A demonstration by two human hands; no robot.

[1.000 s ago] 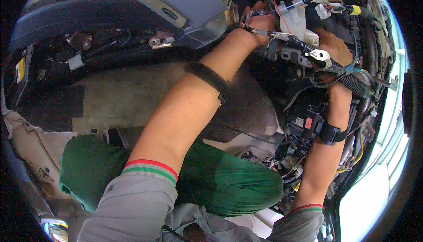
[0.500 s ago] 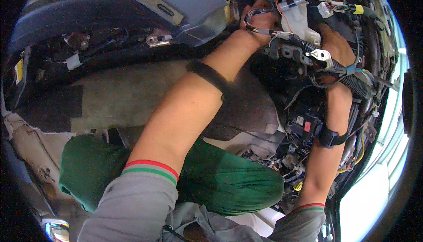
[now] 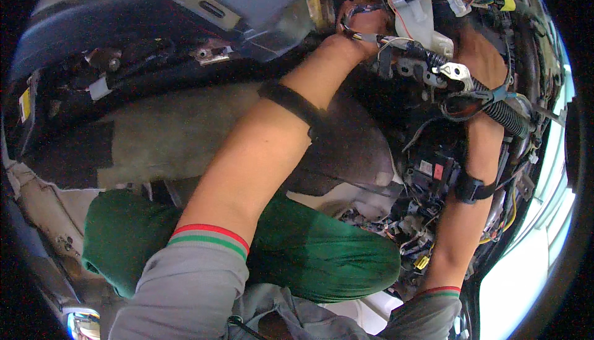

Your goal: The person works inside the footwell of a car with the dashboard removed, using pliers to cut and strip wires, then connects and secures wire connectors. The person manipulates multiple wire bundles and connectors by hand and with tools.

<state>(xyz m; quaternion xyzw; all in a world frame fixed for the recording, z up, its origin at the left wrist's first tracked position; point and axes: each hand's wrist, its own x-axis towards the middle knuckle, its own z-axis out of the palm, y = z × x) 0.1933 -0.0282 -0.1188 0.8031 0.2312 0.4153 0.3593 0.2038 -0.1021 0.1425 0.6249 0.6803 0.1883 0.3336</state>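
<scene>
At the upper middle, my left hand reaches in behind a taped wire bundle. Wires cross over that hand and its fingers are mostly hidden, so its grip does not show. A translucent white plastic part stands just right of it. Farther right, my right hand is up behind the harness, back of the hand showing and fingers out of sight. A silver metal bracket and a black corrugated conduit lie across in front of my right wrist, beside a blue-taped cable.
A white connector with coloured wires hangs at the upper right. Below are a black module and a yellow connector among loose wiring. A large grey panel overhangs the upper left, above the carpeted floor.
My right hand and forearm have shifted slightly right. The left hand stays behind the wires. The grey panel and surrounding parts sit a little differently in the picture.
</scene>
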